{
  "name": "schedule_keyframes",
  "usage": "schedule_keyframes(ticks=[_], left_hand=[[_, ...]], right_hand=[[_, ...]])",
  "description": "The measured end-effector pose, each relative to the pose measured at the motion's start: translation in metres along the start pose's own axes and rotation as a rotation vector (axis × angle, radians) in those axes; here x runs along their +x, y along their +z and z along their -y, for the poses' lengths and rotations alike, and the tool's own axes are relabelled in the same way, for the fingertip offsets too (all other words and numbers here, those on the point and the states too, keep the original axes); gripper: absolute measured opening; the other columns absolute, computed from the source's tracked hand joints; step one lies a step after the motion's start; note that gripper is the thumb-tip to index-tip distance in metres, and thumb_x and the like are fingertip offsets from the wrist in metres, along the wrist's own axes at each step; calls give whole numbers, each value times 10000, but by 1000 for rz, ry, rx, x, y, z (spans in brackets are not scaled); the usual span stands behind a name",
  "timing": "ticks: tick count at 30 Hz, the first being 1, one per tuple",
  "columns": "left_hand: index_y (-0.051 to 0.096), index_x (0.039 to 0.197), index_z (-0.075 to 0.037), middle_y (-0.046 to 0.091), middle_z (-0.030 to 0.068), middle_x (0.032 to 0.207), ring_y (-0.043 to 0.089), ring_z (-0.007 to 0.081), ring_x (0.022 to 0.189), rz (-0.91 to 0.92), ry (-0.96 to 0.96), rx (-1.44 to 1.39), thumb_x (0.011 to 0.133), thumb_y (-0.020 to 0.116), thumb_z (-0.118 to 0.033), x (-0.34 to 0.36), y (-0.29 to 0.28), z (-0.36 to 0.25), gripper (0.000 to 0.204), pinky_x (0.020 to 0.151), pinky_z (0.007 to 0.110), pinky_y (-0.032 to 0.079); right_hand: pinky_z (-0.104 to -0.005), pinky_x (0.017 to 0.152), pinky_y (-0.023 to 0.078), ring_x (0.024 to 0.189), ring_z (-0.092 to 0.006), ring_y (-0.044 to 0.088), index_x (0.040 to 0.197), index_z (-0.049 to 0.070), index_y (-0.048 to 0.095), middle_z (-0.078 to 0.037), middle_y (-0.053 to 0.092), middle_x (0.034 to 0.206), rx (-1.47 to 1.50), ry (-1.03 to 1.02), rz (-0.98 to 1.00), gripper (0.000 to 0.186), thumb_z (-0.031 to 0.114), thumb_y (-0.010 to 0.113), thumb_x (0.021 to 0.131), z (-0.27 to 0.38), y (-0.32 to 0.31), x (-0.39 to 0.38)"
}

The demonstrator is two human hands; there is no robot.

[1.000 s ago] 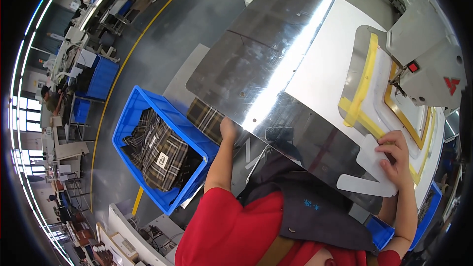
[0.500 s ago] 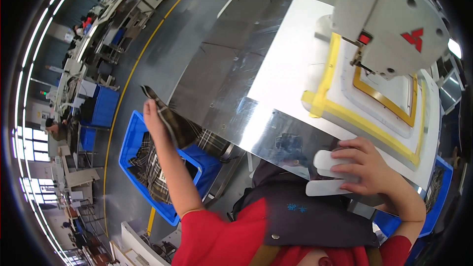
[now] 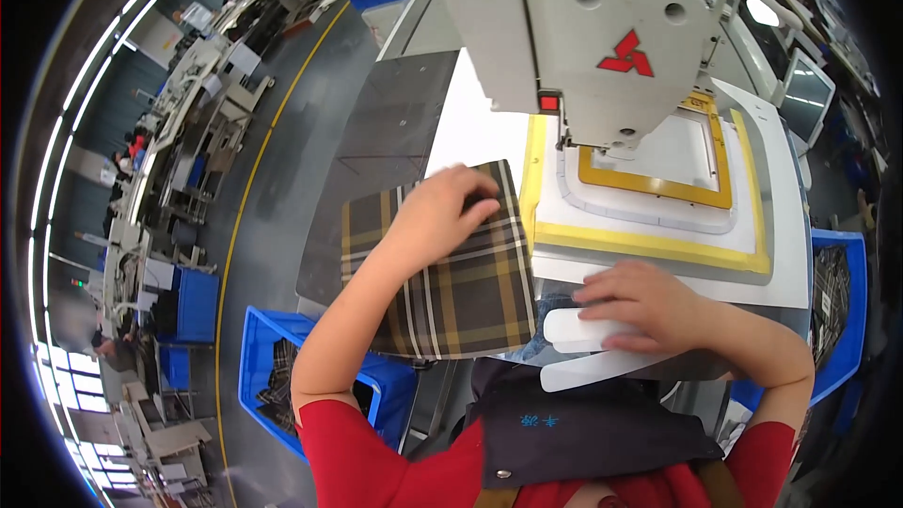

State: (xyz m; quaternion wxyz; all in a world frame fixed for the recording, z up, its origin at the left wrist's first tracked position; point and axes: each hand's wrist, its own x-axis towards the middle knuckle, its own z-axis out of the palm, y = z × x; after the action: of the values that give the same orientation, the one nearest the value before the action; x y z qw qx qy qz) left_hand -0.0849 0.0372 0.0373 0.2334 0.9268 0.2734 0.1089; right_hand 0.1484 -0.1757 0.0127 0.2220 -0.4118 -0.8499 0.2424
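My left hand (image 3: 444,214) has bent fingers gripping a plaid fabric piece (image 3: 437,310), which lies over the left part of the metal table near its front edge. My right hand (image 3: 644,309) is curved over white flat templates (image 3: 574,374), holding them at the front edge, right of the fabric. Beyond my hands, a sewing machine head (image 3: 602,28) hangs over a yellow frame (image 3: 654,190), which sits on a white board edged with yellow tape (image 3: 649,243). My right fingertips are just short of that tape.
Blue bins with plaid fabric stand at lower left (image 3: 259,357) and right (image 3: 851,273). A monitor (image 3: 804,99) is at the upper right. Along the left run workstations (image 3: 188,216) with a person (image 3: 113,350), beyond a floor with a yellow line (image 3: 235,235).
My left hand has brought the plaid fabric up from beside the left bin onto the tabletop. My right hand has shifted left with the templates. The view has turned toward the machine.
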Motion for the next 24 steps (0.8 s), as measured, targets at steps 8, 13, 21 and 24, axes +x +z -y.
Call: schedule_keyframes(ticks=[8, 13, 21, 24], left_hand=[[631, 919, -8, 629, 0, 782, 560, 103, 733, 332, -150, -496, 788, 769, -183, 74, -12, 55, 258, 687, 264, 473], [630, 1113, 13, 686, 95, 993, 636, 169, 898, 63, -177, -436, 814, 749, -219, 105, 9, 45, 396, 818, 306, 500], [606, 1212, -141, 606, 106, 1248, 530, 314, 1188, -105, 113, 188, 843, 661, -270, 151, 39, 39, 395, 980, 403, 430], [622, 1188, -129, 633, 103, 1197, 561, 308, 1145, -116, 309, 232, 837, 669, -263, 153, 32, 50, 379, 949, 397, 453]], right_hand=[[-422, 1006, 426, 1225, -260, 526, 1233, 109, 583, -67, 573, 1294, -985, -318, -194, 398, 181, 557, 842, -39, -5, 75], [-370, 968, 462, 1198, -266, 549, 1233, 53, 566, -101, 588, 1274, -811, -201, -60, 407, 159, 553, 841, -56, 7, 88], [-341, 921, 485, 1132, -263, 586, 1145, -5, 589, -135, 615, 1218, -710, -7, -179, 334, 135, 540, 845, -52, -5, 45], [-349, 923, 486, 1122, -264, 595, 1136, -6, 594, -142, 617, 1217, -812, 73, -166, 327, 137, 540, 847, -46, -11, 5]])
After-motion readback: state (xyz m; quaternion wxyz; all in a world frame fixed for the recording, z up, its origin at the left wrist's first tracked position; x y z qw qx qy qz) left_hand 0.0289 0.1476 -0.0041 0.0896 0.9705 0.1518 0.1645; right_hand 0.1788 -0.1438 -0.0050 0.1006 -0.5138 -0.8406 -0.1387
